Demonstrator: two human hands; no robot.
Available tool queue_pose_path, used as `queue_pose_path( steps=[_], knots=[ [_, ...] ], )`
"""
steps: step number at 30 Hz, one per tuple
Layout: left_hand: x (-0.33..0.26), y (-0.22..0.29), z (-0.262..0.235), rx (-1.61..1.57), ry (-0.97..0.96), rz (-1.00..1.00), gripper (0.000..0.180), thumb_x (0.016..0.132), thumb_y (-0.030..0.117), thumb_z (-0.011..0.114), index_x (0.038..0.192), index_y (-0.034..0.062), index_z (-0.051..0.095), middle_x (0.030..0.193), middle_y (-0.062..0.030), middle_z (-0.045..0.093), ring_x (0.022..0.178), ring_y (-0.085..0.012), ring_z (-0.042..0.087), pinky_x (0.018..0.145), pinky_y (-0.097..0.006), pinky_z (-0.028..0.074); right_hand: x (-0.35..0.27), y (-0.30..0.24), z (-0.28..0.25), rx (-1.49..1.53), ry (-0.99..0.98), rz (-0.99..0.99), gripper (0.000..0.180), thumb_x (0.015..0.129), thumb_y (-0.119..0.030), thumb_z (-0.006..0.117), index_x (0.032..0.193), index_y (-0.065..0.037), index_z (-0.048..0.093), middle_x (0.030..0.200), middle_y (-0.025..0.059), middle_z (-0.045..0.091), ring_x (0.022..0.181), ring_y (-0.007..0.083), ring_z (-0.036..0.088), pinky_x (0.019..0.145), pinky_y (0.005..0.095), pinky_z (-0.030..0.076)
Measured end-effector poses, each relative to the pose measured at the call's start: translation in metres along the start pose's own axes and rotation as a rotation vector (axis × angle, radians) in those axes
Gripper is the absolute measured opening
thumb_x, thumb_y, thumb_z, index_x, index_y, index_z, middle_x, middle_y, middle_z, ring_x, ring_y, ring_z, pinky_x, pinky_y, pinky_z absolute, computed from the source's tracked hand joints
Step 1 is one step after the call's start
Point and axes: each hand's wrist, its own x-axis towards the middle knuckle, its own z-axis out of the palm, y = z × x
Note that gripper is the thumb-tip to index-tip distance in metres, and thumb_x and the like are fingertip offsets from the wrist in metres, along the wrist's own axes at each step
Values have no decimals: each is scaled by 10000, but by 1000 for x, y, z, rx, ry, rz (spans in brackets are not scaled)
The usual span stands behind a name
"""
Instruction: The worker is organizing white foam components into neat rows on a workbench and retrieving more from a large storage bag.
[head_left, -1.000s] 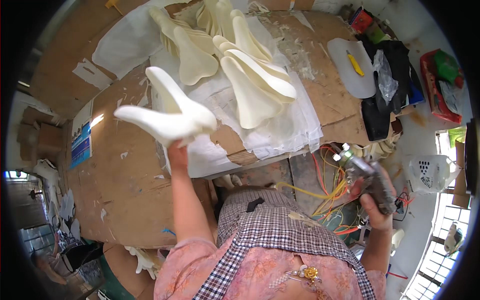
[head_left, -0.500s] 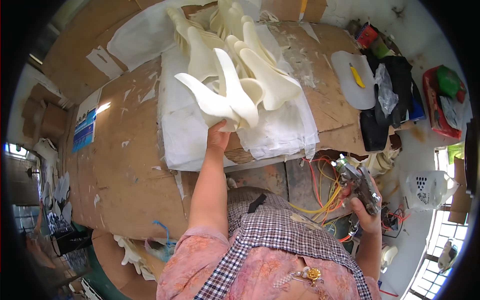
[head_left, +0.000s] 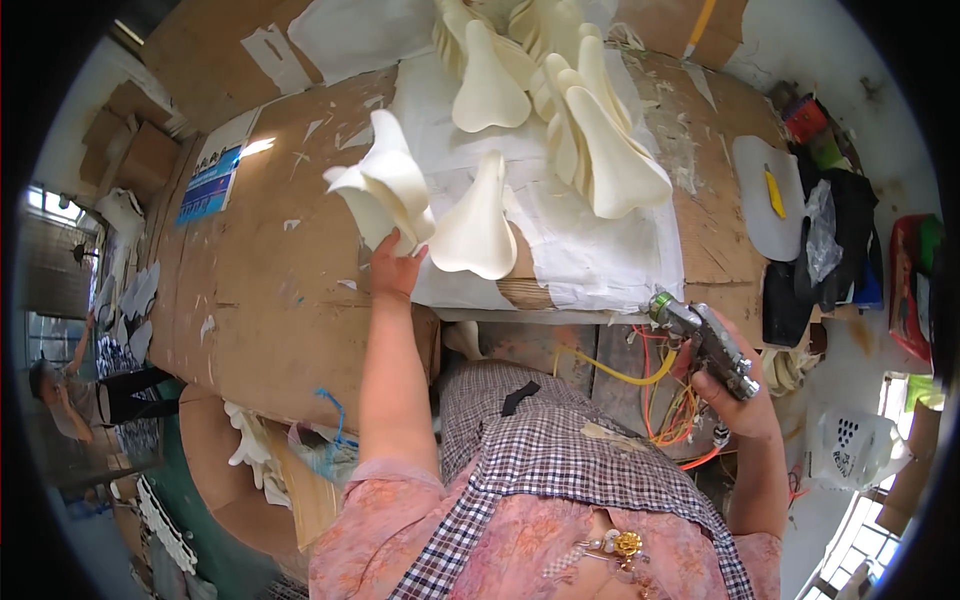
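My left hand (head_left: 396, 268) is closed on the lower edge of cream foam saddle pads (head_left: 388, 185), lifted and tilted above the cardboard; they overlap, so I cannot tell how many. Just right of them, a single saddle pad (head_left: 478, 230) lies on white paper (head_left: 570, 255), its narrow end pointing away. Behind stand a left row of pads (head_left: 490, 90) and a right row (head_left: 622, 165), leaning on one another. At the lower right, my right hand (head_left: 738, 385) grips a metal spray gun (head_left: 708, 345), nozzle toward the table; its fingers wrap the handle.
Cardboard (head_left: 290, 250) covers the table. Orange and yellow hoses (head_left: 655, 375) hang below its front edge. On the right are a yellow-handled cutter (head_left: 775, 192), black cloth (head_left: 860, 215) and a red tray (head_left: 905, 285). Another person (head_left: 80, 395) is at the far left.
My left hand has moved left with the held pads, and one pad now lies apart on the paper. The view has shifted left; another person has come into sight. The spray gun stays gripped.
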Motion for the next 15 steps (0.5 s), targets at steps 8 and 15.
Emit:
queue_pose_path(
  steps=[8,15],
  knots=[
    [-3,-13,-40,-369,63,-106,465,844,159,535,1293,68,451,1368,-141,403,1286,-391,323,1049,-594,234,37,-50,39,-76,-121,231,588,815,-65,647,1336,3,382,945,57,584,781,113,567,723,266,485],
    [3,-29,-15,242,-43,-218,467,775,204,658,1198,49,534,1156,-64,583,1076,-249,533,885,-472,430,49,-66,52,-182,225,62,553,859,-147,628,1333,13,391,859,43,578,697,102,562,637,243,485]
  ],
)
